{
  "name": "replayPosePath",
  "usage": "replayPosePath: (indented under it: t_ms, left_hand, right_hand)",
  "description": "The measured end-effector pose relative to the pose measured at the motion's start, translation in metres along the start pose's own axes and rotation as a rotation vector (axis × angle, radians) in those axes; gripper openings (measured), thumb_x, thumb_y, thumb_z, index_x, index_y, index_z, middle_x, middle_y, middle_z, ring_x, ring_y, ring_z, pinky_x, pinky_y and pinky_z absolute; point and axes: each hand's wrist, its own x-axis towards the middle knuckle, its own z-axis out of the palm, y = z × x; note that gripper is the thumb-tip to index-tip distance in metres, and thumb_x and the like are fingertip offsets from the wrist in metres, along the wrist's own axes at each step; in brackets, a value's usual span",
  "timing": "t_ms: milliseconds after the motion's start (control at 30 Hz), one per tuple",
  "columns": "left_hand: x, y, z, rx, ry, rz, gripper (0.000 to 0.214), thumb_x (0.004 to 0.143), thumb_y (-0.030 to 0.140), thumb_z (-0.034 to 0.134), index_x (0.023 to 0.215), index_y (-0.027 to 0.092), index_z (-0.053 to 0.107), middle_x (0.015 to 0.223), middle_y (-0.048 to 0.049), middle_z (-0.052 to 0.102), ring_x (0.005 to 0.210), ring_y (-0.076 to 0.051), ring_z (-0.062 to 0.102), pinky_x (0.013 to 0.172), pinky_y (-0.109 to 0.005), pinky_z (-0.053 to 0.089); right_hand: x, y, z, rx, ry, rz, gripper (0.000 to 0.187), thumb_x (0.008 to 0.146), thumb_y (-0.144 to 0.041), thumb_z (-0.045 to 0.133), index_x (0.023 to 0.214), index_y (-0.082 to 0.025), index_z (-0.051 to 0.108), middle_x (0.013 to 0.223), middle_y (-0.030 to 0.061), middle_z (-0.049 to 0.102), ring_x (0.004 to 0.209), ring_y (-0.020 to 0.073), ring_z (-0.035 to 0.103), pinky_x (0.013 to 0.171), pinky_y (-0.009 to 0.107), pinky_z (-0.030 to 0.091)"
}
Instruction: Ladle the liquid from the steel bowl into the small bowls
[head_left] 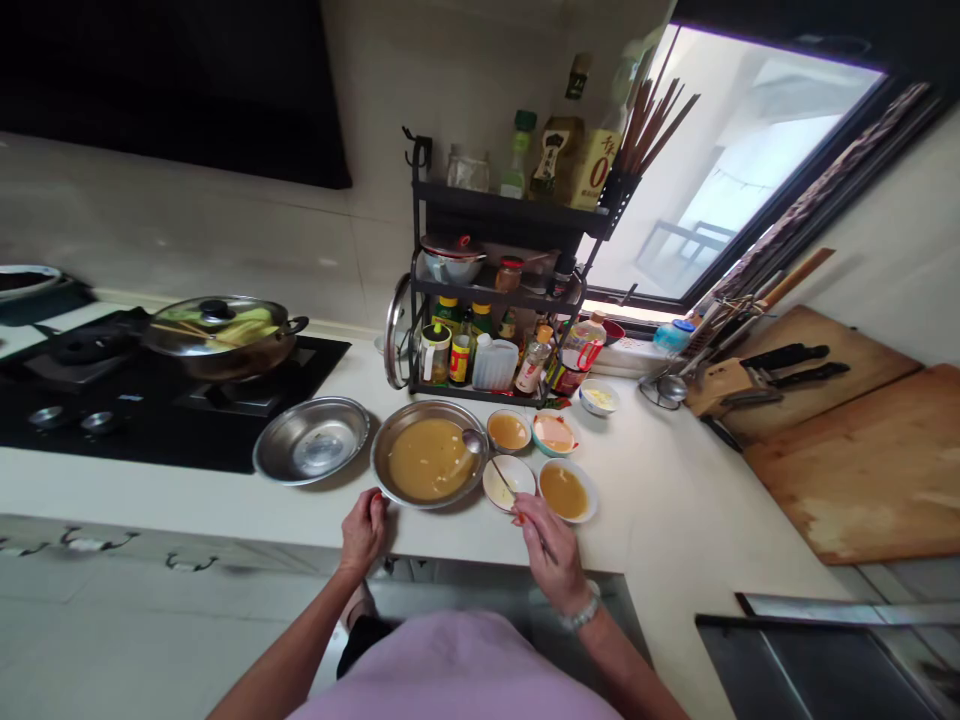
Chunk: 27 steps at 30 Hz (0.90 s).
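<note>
My right hand (pixel 553 550) is closed on the handle of a metal spoon (pixel 504 476). The spoon's bowl hangs over the right side of a metal basin (pixel 380 440) with cloudy tan liquid inside. At the basin's near left rim, my left hand (pixel 364 530) has its fingers curled in and pinches the edge. Below the spoon handle stands a white bowl (pixel 495 490) with small pale bits in it. Around it are a bowl of tan liquid (pixel 564 491), a smaller one (pixel 508 431) and a bowl with orange-pink contents (pixel 555 433).
An empty metal basin (pixel 311 440) stands to the left, by the gas hob (pixel 217 425) with a lidded pan (pixel 219 340). Behind the bowls is a black rack (pixel 510 210) of bottles and jars. Knives in a block (pixel 724 385) and cutting boards (pixel 862 470) are at right.
</note>
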Motion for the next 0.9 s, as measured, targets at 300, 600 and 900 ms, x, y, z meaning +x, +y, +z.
replayPosePath:
  t_ms: [300,600,900]
  left_hand:
    - [-0.001,0.000,-0.001,0.021,-0.011,0.001,0.023,0.090,0.030,0.041,0.096,0.020,0.061,0.075,-0.0021,0.070,0.069,-0.017,0.067,0.067,-0.027,0.048]
    - [0.000,-0.001,0.000,0.041,-0.017,-0.047,0.022,0.089,0.030,0.043,0.096,0.021,0.062,0.074,-0.0019,0.070,0.071,-0.018,0.065,0.067,-0.027,0.045]
    - [0.001,0.002,-0.002,0.056,-0.024,-0.035,0.022,0.087,0.028,0.043,0.095,0.020,0.063,0.075,-0.0030,0.070,0.069,-0.018,0.064,0.065,-0.026,0.044]
  right_hand:
    - [-0.040,0.017,-0.083,-0.310,0.081,0.036,0.026,0.092,-0.010,0.048,0.111,-0.021,0.062,0.097,0.0082,0.068,0.082,0.0168,0.068,0.070,0.027,0.059]
    - [-0.068,0.030,-0.097,-0.213,0.119,0.390,0.022,0.089,-0.038,0.056,0.092,-0.021,0.068,0.083,0.0064,0.071,0.071,0.0205,0.070,0.066,0.032,0.059]
    - [-0.057,0.029,-0.102,0.008,0.486,0.833,0.042,0.074,-0.055,0.067,0.087,-0.015,0.069,0.066,0.0066,0.072,0.066,0.0249,0.072,0.071,0.037,0.057]
